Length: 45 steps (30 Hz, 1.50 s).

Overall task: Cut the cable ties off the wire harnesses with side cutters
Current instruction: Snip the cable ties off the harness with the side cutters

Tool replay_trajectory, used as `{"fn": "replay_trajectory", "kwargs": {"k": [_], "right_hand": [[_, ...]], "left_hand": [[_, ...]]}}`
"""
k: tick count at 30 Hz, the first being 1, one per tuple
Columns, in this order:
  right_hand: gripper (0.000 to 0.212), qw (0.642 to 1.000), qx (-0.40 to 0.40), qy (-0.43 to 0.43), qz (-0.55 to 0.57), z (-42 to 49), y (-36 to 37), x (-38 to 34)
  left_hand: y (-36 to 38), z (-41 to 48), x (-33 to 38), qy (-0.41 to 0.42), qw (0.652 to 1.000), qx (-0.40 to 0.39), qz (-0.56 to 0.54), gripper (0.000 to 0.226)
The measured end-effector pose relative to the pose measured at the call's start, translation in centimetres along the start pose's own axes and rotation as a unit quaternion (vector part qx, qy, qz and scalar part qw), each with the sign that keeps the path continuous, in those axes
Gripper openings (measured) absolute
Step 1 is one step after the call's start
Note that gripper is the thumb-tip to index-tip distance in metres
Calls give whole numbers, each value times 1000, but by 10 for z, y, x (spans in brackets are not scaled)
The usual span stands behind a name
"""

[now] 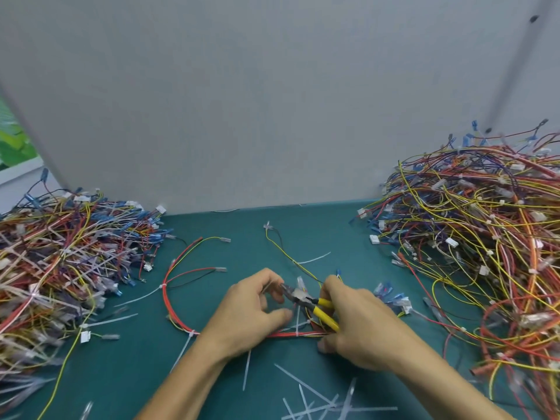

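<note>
Cutting is the step in hand, as I judge it: the right hand (pixel 357 324) grips the yellow handles of the side cutters (pixel 304 301), and their nose points left and far, toward the left hand (pixel 245 313). The left hand has its fingers curled just beside that nose. It seems to pinch something thin, but the picture is blurred there and I cannot tell if it is a tie or a wire. The harness (pixel 166 298) I work on lies on the green table (pixel 136 374), under and between both hands, with its red wires making a loop to the left. On this loop a white tie (pixel 163 286) at the left side and a second tie (pixel 192 333) beside the left wrist are not yet cut. Loose cut ties (pixel 318 401) lie near, to the right. One pile of harnesses (pixel 60 268) is at the left, another pile (pixel 485 237) at the right. For the next move I think I must take only the tie between the blades, no wire, then squeeze, then go on to the loop
</note>
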State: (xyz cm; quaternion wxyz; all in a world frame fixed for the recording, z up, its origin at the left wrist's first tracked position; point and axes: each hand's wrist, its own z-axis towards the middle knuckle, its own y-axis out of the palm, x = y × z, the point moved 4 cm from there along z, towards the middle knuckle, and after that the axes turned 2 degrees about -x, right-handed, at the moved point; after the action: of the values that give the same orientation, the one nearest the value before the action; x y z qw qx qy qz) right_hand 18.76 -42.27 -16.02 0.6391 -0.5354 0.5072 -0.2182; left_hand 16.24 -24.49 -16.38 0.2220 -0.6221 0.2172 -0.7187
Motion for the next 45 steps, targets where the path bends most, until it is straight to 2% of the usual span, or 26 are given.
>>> {"fn": "replay_trajectory", "kwargs": {"k": [2, 5, 8, 13, 15, 20, 22, 26, 29, 34, 37, 41, 45], "right_hand": [[48, 1000, -3, -13, -3, -1, -1, 2], [31, 998, 37, -56, 21, 0, -2, 3], [22, 994, 32, -89, 56, 2, -6, 4], [24, 989, 6, -98, 107, 6, -15, 8], [24, 987, 11, -96, 128, 7, -19, 10], [26, 983, 49, -105, 144, 6, -29, 8], [32, 982, 70, -114, 130, 3, -33, 4], [41, 973, 123, -152, 125, -3, -41, -7], [36, 966, 170, -159, 115, -7, -44, -14], [35, 935, 280, -186, 116, -18, -56, -22], [35, 937, 246, -235, 80, -21, -52, -33], [33, 971, 150, -181, 33, -9, -19, -28], [35, 973, 180, -140, 39, -1, -8, -11]], "left_hand": [[-3, -1, -2, -14, 999, -44, 28, 37], [-4, -2, 0, -21, 996, -73, 50, 45], [0, -2, 6, 3, 995, -90, 36, 42], [3, -3, 14, 75, 993, -59, 73, 24], [7, -3, 16, 78, 994, -64, 49, 13], [11, 0, 14, 57, 996, -61, 9, 16], [10, 3, 11, 42, 996, -59, -46, 12], [6, 5, 4, -2, 985, -63, -158, 5], [8, 5, 1, -32, 975, -66, -208, 12], [9, 6, 0, -65, 959, -61, -270, 11], [10, 6, 3, -59, 959, -50, -273, 11], [10, 6, 9, -63, 957, -40, -281, 25], [11, 6, 6, -76, 948, -55, -303, 15]]}}
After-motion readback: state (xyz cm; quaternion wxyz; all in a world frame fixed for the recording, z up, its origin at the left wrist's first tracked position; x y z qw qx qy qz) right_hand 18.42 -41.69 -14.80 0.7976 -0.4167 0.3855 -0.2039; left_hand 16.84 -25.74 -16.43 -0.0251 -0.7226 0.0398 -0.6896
